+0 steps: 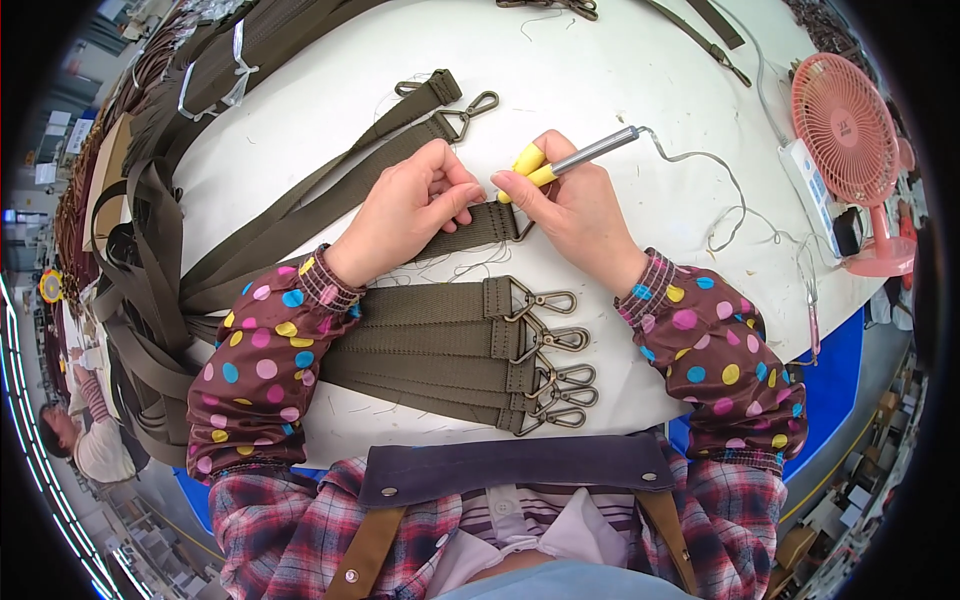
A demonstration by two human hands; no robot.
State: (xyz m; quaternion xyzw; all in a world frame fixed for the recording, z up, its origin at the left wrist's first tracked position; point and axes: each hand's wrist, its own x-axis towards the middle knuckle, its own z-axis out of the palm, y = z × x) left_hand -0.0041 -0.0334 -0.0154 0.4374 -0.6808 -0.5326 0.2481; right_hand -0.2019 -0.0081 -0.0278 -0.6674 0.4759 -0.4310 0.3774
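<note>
My right hand point(580, 220) grips a pen-shaped electric tool point(605, 146) with a grey body, a yellow front part and a thin cable. Yellow covering shows on its index finger point(528, 158). The tool's front end is at the stitched end of a dark olive webbing strap point(485, 225), which has a metal ring. My left hand point(410, 205) is closed in a pinch above the same strap; what it pinches is too small to make out. Nearer me lie several finished-edge straps point(430, 340) with metal snap hooks point(565, 340).
More straps point(330, 185) with a snap hook point(480, 103) lie beyond my left hand, and a heap of webbing point(145, 330) hangs at left. A pink fan point(845, 125) and a white power strip point(808, 185) stand at right. Loose threads dot the white table point(640, 50).
</note>
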